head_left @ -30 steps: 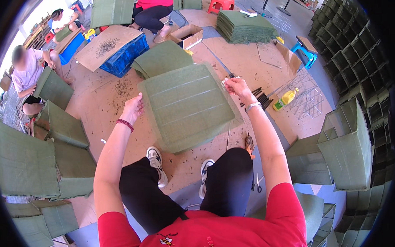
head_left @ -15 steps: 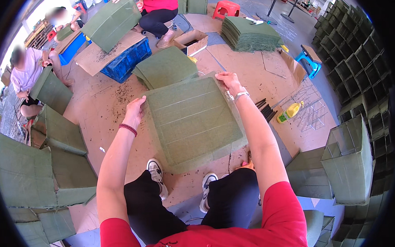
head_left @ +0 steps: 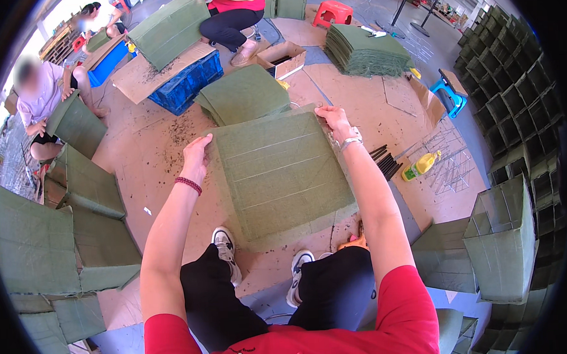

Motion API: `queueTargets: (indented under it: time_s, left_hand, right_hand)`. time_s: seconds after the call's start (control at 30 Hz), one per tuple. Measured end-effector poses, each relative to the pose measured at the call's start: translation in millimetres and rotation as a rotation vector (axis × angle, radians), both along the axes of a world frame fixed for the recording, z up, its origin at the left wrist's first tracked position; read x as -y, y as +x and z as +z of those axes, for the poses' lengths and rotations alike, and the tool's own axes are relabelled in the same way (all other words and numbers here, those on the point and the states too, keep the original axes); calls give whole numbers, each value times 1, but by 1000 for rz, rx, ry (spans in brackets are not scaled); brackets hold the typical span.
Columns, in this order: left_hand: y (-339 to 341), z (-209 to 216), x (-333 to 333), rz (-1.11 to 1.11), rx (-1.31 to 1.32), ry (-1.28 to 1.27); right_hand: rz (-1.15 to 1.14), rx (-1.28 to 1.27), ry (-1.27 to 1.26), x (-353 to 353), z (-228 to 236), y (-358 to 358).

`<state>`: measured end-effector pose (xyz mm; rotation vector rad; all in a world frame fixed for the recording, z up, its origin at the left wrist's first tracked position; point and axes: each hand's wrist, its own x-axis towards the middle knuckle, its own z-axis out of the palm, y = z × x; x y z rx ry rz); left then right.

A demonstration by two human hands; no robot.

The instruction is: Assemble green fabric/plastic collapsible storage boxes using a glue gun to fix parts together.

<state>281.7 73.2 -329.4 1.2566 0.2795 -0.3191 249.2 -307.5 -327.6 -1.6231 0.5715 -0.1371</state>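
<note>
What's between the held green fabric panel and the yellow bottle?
In the head view, from the green fabric panel to the yellow bottle: first the right forearm, then a group of thin black rods.

Both hands (head_left: pixel 196 156) (head_left: pixel 336 123) on a green, seemingly fabric panel (head_left: pixel 283 171)

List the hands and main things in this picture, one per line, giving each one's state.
Green panel, spread out
Left hand, gripping the panel's far left corner
Right hand, gripping its far right corner
Cardboard box, open on top
Blue crate, covered by a cardboard sheet
Black rods, lying loosely bunched
Red stool, upright
</note>
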Motion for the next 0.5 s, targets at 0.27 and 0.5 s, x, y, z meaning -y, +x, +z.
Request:
queueTargets:
  time_s: [0.27,0.5]
  left_hand:
    - [-1,-2,2,76,35,-27]
    - [-5,-4,5,99,-2,43]
  right_hand:
    - [9,74,43,2,-7,5]
    - [-11,68,9,7,-15,7]
